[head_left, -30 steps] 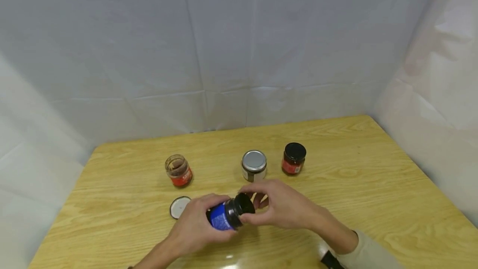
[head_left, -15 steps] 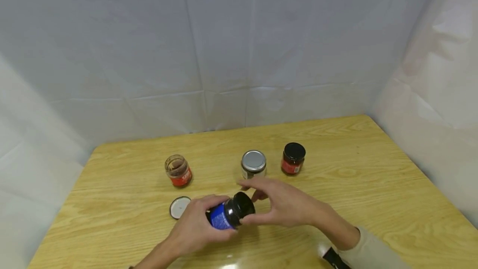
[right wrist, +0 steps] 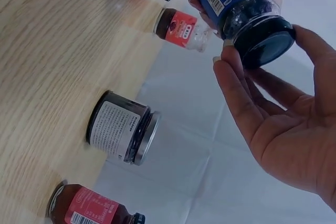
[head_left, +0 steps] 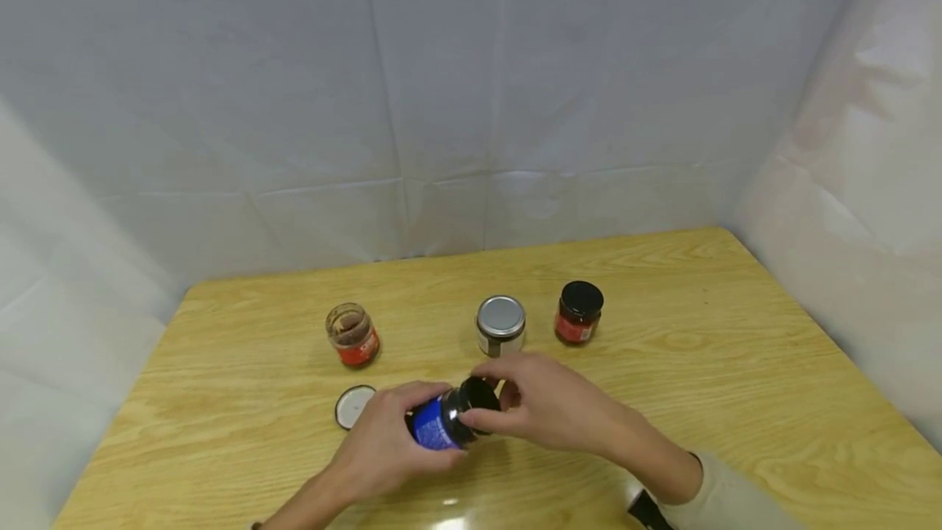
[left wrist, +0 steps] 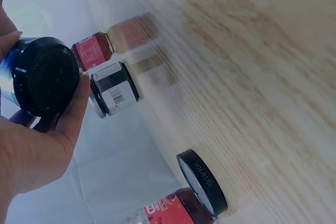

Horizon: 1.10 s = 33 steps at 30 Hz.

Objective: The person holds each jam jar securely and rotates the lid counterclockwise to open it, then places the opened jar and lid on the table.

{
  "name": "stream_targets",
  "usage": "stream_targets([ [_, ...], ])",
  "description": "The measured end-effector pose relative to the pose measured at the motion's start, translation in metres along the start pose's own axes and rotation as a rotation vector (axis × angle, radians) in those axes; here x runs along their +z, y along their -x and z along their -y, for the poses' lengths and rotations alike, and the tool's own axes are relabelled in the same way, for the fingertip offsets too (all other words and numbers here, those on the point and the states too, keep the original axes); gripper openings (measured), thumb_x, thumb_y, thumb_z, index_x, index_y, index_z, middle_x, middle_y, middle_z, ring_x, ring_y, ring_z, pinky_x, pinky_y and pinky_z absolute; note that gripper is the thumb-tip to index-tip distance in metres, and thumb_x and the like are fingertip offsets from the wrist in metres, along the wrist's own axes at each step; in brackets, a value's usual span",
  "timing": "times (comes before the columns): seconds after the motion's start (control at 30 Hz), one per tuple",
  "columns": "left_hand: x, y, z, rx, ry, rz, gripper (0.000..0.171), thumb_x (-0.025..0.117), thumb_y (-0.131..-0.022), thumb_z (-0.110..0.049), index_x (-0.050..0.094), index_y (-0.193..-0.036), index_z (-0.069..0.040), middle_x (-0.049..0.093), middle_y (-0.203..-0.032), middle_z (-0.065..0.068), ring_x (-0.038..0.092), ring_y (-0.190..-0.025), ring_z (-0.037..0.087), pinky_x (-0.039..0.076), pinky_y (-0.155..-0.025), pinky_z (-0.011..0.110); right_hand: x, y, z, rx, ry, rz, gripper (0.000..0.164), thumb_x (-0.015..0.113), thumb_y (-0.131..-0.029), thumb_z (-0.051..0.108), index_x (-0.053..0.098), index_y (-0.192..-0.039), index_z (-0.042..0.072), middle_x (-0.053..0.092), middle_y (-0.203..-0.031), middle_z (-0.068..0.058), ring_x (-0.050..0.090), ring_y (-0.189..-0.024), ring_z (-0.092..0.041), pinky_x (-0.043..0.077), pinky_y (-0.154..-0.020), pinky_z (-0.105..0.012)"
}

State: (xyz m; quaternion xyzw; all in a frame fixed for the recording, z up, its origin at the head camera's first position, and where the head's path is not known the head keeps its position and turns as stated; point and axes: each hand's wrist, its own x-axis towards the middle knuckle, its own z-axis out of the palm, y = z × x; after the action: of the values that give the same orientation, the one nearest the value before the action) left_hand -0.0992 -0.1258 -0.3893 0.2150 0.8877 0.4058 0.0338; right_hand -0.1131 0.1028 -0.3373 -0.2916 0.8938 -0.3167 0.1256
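Observation:
My left hand (head_left: 386, 440) grips a jar with a blue label (head_left: 432, 425), tilted above the table with its lidded end toward my right. The jar's dark base (left wrist: 52, 77) faces the left wrist camera. With thumb and fingers, my right hand (head_left: 555, 407) holds the rim of its black lid (right wrist: 265, 45); the lid sits on the jar's mouth. Left of the hands, a loose lid (head_left: 355, 406) lies with its white inside up. Behind it stands a lidless glass jar with a red label (head_left: 356, 348), dark residue inside.
A silver-lidded jar (head_left: 502, 317) stands just beyond my right hand. To its right is a red-labelled jar with a black lid (head_left: 580, 301). Something black (head_left: 648, 509) shows beside my right sleeve. White sheeting (head_left: 441, 105) surrounds the wooden table (head_left: 699, 334).
Half a second ago my right fingers were spread away from the lid; now they have come back onto it, the thumb farther over its side. The left hand and the jar stay almost still.

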Motion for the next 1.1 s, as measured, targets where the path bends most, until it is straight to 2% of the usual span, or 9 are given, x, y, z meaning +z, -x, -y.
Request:
stream_targets([
  [0.17,0.000,0.001,0.002,0.027,0.001,0.011,0.061,0.084,-0.065,-0.043,0.067,-0.116,-0.016,0.065,-0.105,-0.006,0.059,-0.086,0.008,0.049,-0.071,0.025,-0.001,0.002,-0.003,-0.066,-0.042,0.030,0.057,0.066,-0.085,0.053,0.059,-0.128,0.017,0.057,-0.118,0.007,0.058,-0.096,-0.004,0.049,-0.083,-0.026],
  [0.23,0.000,0.001,0.002,0.031,0.014,0.023,0.059,0.084,-0.065,-0.043,0.067,-0.115,-0.017,0.065,-0.104,-0.007,0.059,-0.086,0.008,0.049,-0.070,0.025,-0.001,0.003,-0.004,-0.079,-0.058,0.045,0.057,0.066,-0.085,0.052,0.058,-0.129,0.017,0.056,-0.120,0.007,0.057,-0.099,-0.005,0.048,-0.085,-0.026],
  [0.37,0.000,0.002,0.002,0.014,0.027,0.040,0.058,0.084,-0.067,-0.043,0.066,-0.116,-0.017,0.065,-0.106,-0.006,0.060,-0.088,0.009,0.050,-0.071,0.025,0.001,0.005,-0.005,-0.021,-0.055,0.044,0.065,0.062,-0.083,0.060,0.052,-0.135,0.022,0.054,-0.124,0.008,0.056,-0.099,-0.005,0.048,-0.082,-0.028],
  [0.47,0.000,0.002,0.000,-0.007,0.012,0.042,0.060,0.083,-0.066,-0.045,0.066,-0.117,-0.018,0.065,-0.107,-0.006,0.059,-0.088,0.009,0.049,-0.072,0.025,0.004,0.004,-0.004,0.052,-0.068,0.028,0.069,0.058,-0.083,0.066,0.051,-0.136,0.022,0.056,-0.116,0.009,0.057,-0.093,-0.004,0.049,-0.076,-0.027],
  [0.57,0.000,0.002,0.000,-0.012,-0.008,0.029,0.061,0.083,-0.065,-0.047,0.067,-0.116,-0.018,0.065,-0.106,-0.007,0.059,-0.088,0.009,0.049,-0.072,0.025,0.007,0.003,-0.004,0.078,-0.092,0.007,0.062,0.057,-0.084,0.065,0.057,-0.127,0.020,0.058,-0.099,0.011,0.058,-0.081,-0.004,0.049,-0.067,-0.025],
  [0.63,0.000,0.002,0.000,-0.004,-0.019,0.020,0.061,0.084,-0.064,-0.047,0.067,-0.115,-0.018,0.065,-0.105,-0.008,0.059,-0.087,0.008,0.049,-0.072,0.025,0.009,0.002,-0.003,0.066,-0.097,-0.001,0.057,0.058,-0.084,0.063,0.061,-0.121,0.019,0.058,-0.091,0.011,0.057,-0.075,-0.005,0.048,-0.062,-0.025],
  [0.7,0.000,0.002,0.000,0.001,-0.017,0.018,0.060,0.084,-0.064,-0.047,0.067,-0.115,-0.019,0.065,-0.104,-0.009,0.059,-0.086,0.008,0.049,-0.071,0.025,0.009,0.002,-0.004,0.037,-0.092,-0.005,0.054,0.060,-0.084,0.061,0.062,-0.119,0.020,0.059,-0.092,0.011,0.057,-0.077,-0.005,0.048,-0.063,-0.024],
  [0.97,-0.002,0.003,0.003,-0.014,0.027,0.053,0.060,0.083,-0.066,-0.046,0.066,-0.117,-0.018,0.065,-0.106,-0.005,0.059,-0.086,0.009,0.049,-0.070,0.025,0.006,0.004,-0.011,-0.103,-0.137,0.035,0.054,0.067,-0.086,0.049,0.057,-0.128,0.017,0.054,-0.120,0.008,0.056,-0.102,-0.005,0.048,-0.089,-0.029],
  [1.1,-0.002,0.003,0.003,-0.024,0.047,0.061,0.059,0.083,-0.067,-0.045,0.066,-0.117,-0.018,0.065,-0.105,-0.005,0.059,-0.085,0.010,0.049,-0.069,0.025,0.007,0.004,-0.012,-0.067,-0.115,0.038,0.064,0.063,-0.084,0.056,0.052,-0.135,0.019,0.053,-0.125,0.007,0.055,-0.102,-0.005,0.048,-0.087,-0.032],
])
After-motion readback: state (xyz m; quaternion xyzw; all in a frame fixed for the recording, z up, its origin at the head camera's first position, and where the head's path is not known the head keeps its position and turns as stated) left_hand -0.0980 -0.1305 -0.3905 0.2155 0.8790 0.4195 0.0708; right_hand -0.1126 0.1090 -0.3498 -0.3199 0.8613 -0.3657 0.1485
